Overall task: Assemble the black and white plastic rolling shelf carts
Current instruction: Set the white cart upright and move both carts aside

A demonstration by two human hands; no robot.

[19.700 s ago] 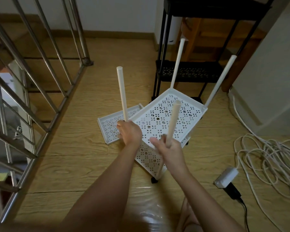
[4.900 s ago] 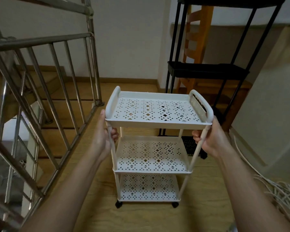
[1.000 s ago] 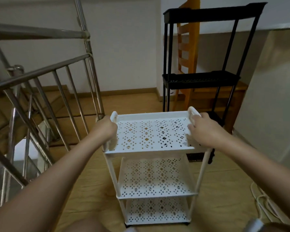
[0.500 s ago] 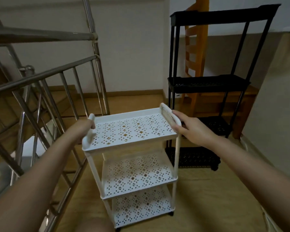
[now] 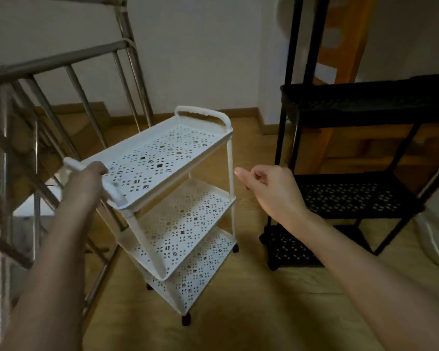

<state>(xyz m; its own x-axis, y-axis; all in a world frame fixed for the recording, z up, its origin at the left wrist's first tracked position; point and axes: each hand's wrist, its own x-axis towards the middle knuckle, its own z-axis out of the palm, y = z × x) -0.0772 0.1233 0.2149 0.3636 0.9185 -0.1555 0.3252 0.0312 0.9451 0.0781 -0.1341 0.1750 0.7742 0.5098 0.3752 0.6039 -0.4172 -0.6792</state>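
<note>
releasing white cart point(image 5: 162, 158), right hand point(image 5: 269, 188) off

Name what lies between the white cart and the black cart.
In the head view, only the empty right hand and bare wooden floor separate white cart from black cart.

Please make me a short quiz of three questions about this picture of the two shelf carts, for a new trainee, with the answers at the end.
1. True or false: the right hand grips the white perforated plastic three-tier cart.
2. Which hand holds the near handle of the white cart? A) the left hand B) the right hand C) neither
3. Fill in: the black perforated plastic shelf cart stands to the ___ of the white cart.

Key
1. False: the right hand is loosely curled in the air, apart from the cart.
2. A: the left hand is closed on the handle.
3. Right.
</note>
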